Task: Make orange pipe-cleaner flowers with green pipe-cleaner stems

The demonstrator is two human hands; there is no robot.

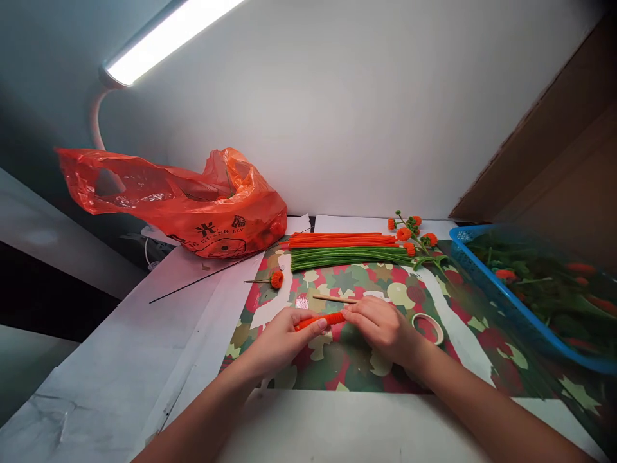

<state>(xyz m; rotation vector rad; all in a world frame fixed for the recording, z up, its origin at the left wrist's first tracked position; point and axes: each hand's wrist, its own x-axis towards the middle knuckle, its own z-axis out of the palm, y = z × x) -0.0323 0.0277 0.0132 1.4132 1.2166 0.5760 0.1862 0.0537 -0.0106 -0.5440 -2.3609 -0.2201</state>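
Note:
Between my hands is an orange fuzzy pipe cleaner point(333, 318) wound into a tight coil; whether a rod runs inside it is hidden. The fingers and thumb of my left hand point(289, 334) close round the coil's left part. My right hand point(380, 325) pinches at its right end. Just beyond the coil, a thin wooden stick point(332, 298) points left, its right end hidden behind my right hand. A small orange pompom flower point(276, 279) on a wire lies farther left. A roll of pale tape point(429, 328) rests beside my right wrist.
Bundles of orange pipe cleaners point(342, 240) and green pipe cleaners point(351, 257) lie at the back, near a finished flower stem point(413, 225). A red plastic bag point(216, 218) stands back left beside a dark thin rod point(207, 278). At right is a blue basket point(520, 308) with greenery under a lamp point(168, 38).

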